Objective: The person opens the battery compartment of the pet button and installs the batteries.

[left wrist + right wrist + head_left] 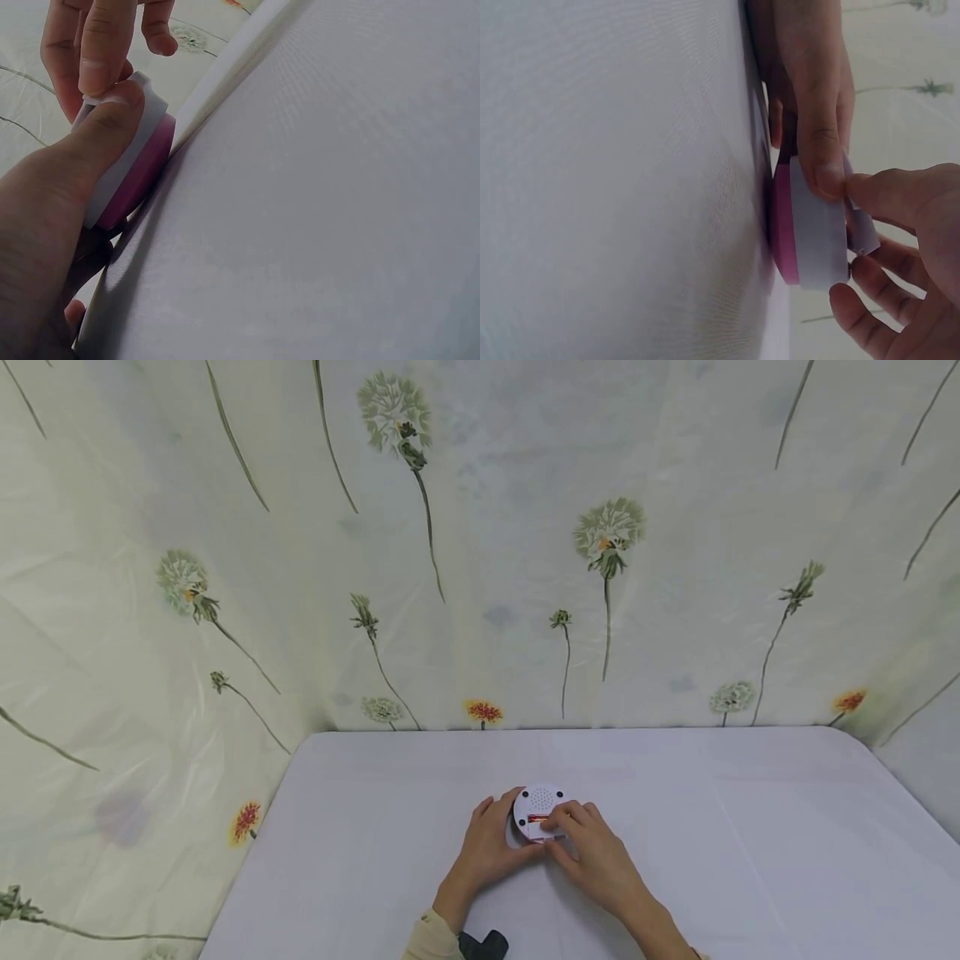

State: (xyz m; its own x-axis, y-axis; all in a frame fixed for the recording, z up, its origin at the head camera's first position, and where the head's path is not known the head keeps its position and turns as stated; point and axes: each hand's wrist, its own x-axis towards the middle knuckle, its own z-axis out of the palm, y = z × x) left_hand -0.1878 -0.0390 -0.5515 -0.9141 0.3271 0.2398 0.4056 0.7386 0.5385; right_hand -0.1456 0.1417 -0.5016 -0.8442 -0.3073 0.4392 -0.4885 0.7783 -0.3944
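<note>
White table point(750, 827) fills the lower half of the head view, w/ a pale cloth backdrop point(480, 543) printed w/ dandelions and small red flowers rising behind it and wrapping round the left side.

Near the table's front edge, about centre, lies a small round device point(537, 810): a flat disc, white back facing up, pink underside against the table. Speaker holes sit toward 12 o'clock on the disc; a slot w/ sth red/orange inside lies across the middle, its long axis running 9 to 3. The disc itself has no long axis; its flat face points straight up.

Left hand point(491, 847) comes in from 7 o'clock and grips the disc's left rim, fingers curled round the edge. In the left wrist view the thumb point(105, 135) presses on the white rim, w/ the pink layer point(139, 180) below touching the table.

Right hand point(596, 852) comes in from 5 o'clock, fingertips on the disc's top at the slot. The right wrist view shows thumb and a finger pinching a small white flap point(861, 229) standing just off the disc's white face; likely a cover, can't tell for sure.

Beige sleeve cuff point(435, 939) on the left wrist, w/ a dark strap-mounted object point(483, 945) just beside it at the bottom edge.
</note>
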